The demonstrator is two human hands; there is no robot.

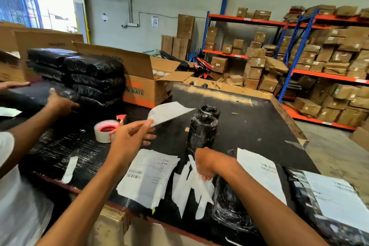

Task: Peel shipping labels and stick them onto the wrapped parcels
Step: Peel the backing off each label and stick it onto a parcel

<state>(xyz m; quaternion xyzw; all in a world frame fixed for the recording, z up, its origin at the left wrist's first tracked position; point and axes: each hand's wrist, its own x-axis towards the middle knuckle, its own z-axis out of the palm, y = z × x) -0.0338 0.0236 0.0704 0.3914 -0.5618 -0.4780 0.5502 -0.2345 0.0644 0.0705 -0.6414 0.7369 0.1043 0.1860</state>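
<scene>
Label (169, 112) peeled, pinched at its corner in left hand (129, 136), held up mid-frame over the table (249, 118). Right hand (205, 164) clenched on crumpled backing strips (191, 187), lower centre. Done: two parcels lower right already labelled (263, 173). Left: upright wrapped parcel (201, 132) at centre bare, label stack (149, 177) below it unpeeled, black parcel pile (93, 78) upper left, another person's hand (60, 102) on it

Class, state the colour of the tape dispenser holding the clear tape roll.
Red tape dispenser, seen in the head view.
</scene>
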